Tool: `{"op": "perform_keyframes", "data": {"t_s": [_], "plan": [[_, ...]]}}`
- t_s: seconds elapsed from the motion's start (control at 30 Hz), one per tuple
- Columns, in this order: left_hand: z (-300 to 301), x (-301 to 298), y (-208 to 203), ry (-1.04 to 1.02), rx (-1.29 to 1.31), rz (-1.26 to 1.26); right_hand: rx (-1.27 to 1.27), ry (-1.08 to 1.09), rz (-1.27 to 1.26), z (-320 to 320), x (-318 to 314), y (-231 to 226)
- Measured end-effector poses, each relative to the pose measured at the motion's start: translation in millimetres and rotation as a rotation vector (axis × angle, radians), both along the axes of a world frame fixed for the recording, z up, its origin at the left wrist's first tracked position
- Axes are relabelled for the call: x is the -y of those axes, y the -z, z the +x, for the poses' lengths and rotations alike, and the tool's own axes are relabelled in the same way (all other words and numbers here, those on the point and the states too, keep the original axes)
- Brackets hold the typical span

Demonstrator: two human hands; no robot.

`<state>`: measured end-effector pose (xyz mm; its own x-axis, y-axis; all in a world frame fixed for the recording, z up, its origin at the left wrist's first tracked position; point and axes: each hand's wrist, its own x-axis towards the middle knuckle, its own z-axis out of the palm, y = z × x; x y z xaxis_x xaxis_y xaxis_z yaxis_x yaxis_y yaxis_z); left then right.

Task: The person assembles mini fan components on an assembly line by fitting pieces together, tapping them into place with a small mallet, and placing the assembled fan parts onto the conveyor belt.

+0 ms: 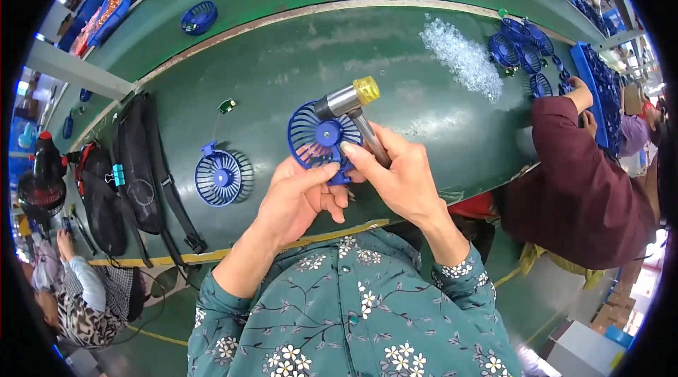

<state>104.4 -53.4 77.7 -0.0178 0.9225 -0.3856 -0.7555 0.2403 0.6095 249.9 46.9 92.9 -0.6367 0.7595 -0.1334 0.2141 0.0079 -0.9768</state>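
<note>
Between my hands, above the green worktable (282, 66), is a round blue plastic fan grille (302, 138) with a solid hub. My left hand (296, 193) grips its lower edge, thumb on the front and fingers partly behind. In my right hand (399, 172) is a small hammer (340, 102) with a metal head and a yellow plastic face; its head lies across the grille's upper part. My right thumb touches the grille beside the hub. To the left on the table lies another blue grille (220, 178), with a small green circuit board (227, 105) wired to it.
A pile of small clear plastic parts (462, 56) lies far right, near several blue grilles (519, 49) and a blue bin (590, 87). A co-worker in a maroon sleeve (565, 137) reaches there. Black bags (138, 165) lie left. More grilles (199, 18) sit on the far green strip.
</note>
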Motion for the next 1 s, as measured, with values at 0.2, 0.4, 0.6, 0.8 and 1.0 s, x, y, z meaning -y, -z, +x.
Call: {"op": "perform_keyframes", "data": {"t_s": [0.2, 0.4, 0.6, 0.8, 1.0], "plan": [[7, 0, -3, -0.033, 0.067, 0.001, -0.043, 0.100, 0.092, -1, 6, 11], [5, 0, 3, -0.021, 0.018, 0.015, -0.100, 0.134, 0.064, -3, 9, 6], [8, -3, 0, -0.077, 0.035, -0.017, -0.083, 0.128, 0.099, -3, 4, 6], [12, -1, 2, -0.187, -0.103, 0.082, 0.030, -0.045, -0.121, 12, 10, 15], [4, -3, 15, -0.193, -0.085, 0.053, -0.029, -0.037, -0.082, 16, 24, 25]]}}
